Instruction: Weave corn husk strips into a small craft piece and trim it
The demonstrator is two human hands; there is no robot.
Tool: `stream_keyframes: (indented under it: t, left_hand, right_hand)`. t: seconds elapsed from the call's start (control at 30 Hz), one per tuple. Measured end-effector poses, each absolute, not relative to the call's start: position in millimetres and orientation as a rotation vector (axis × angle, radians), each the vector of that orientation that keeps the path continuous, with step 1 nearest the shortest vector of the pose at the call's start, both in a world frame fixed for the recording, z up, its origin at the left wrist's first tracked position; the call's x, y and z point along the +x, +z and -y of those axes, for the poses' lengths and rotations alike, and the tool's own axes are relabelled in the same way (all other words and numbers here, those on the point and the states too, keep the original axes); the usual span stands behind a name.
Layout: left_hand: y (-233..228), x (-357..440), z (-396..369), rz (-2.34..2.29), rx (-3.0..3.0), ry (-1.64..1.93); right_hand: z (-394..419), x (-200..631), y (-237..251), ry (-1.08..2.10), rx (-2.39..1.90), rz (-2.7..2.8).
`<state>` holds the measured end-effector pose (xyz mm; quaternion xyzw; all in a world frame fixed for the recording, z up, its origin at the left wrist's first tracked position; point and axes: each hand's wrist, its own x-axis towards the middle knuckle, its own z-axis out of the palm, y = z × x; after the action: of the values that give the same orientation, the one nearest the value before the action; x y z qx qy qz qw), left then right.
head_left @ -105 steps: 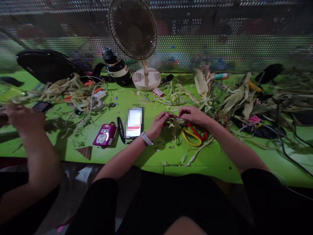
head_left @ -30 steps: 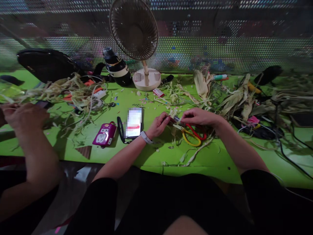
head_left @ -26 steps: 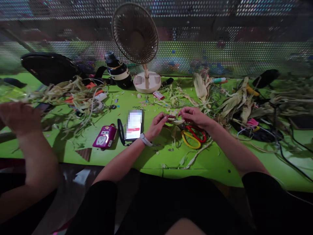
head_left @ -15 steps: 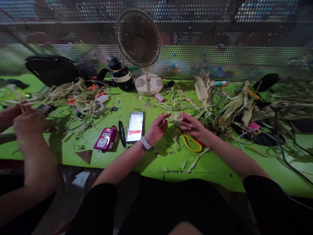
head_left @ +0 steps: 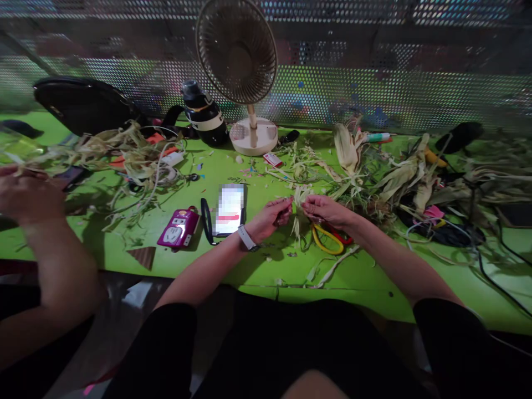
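Note:
Between my two hands is a pale, frayed piece of corn husk (head_left: 300, 198), with a loose strip dangling below it. My right hand (head_left: 327, 210) pinches it from the right side. From the left, my left hand (head_left: 272, 217) has its fingers closed at the husk's edge; exactly what lies between the fingertips is too small to see clearly. Scissors with yellow and red handles (head_left: 328, 244) lie on the green table (head_left: 249, 271), just under my right hand, their blades mostly hidden. A phone (head_left: 229, 209) with its screen lit lies left of my left hand.
A fan (head_left: 253, 136) and a black bottle (head_left: 203, 119) stand at the back. Husk piles (head_left: 399, 177) spread right; another husk heap (head_left: 137, 155) lies left. A purple socket block (head_left: 178, 228) sits near a co-worker's hand (head_left: 29, 194). Cables (head_left: 482, 260) run along the right.
My left hand's fingers have closed, where they were spread before. The husk between my hands now stands higher and fans out, with a strip hanging. The co-worker's hands have shifted left.

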<state>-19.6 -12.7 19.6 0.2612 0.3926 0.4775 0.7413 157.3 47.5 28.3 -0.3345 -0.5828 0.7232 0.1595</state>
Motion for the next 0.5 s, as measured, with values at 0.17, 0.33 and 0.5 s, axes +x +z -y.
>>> stream_keyframes:
  t: [0.17, 0.33, 0.5]
  left_hand:
    - [15.8, -20.0, 12.9, -0.882, 0.66, 1.087]
    - [13.9, -19.9, 14.1, -0.85, 0.813, 1.125]
    - [12.3, -12.8, 19.1, -0.901, 1.004, 1.106]
  right_hand:
    - [-44.7, 164.3, 37.2, 2.026, -0.988, 1.723]
    - [-42.7, 165.9, 43.9, 1.522, -0.874, 1.874]
    - [-35.2, 156.5, 40.5, 1.114, -0.78, 2.024]
